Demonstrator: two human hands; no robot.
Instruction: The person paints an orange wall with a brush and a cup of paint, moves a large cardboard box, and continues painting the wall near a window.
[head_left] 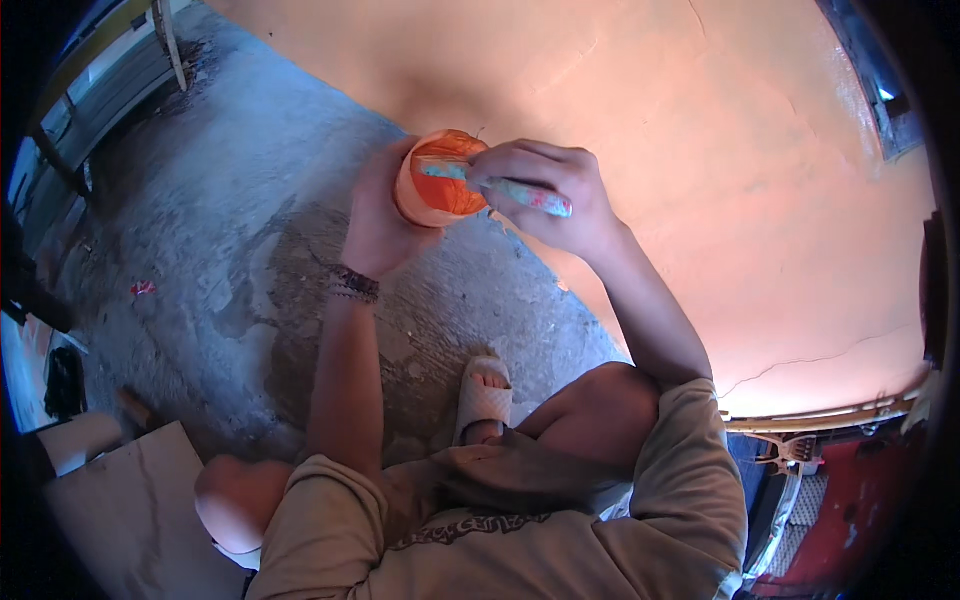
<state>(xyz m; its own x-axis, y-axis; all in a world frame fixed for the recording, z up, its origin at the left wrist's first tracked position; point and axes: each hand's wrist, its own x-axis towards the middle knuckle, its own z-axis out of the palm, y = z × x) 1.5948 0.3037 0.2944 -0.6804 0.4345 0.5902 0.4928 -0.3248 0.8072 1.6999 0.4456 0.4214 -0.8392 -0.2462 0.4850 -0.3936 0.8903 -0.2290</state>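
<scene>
My left hand (pixel 382 212) is wrapped around the side of a small round paint container (pixel 425 208), tilted so that its mouth shows. Orange paint (pixel 437 192) coats its inside. In my right hand (pixel 560 195) is a paintbrush (pixel 530 197) with a paint-smeared, pale blue-green handle, gripped between thumb and fingers. The brush's head end reaches over the container's mouth; whether its bristles touch the paint I cannot tell. Both hands are held up in front of a peach-orange wall (pixel 700 190).
Grey concrete floor (pixel 240 170) with a dark damp-looking patch lies to the left of the wall. A wooden bench-like frame (pixel 100 50) stands at the far left. Flat boards (pixel 130 500) lie at the lower left. Red and dark items (pixel 830 500) fill the lower right, by a wooden edge.
</scene>
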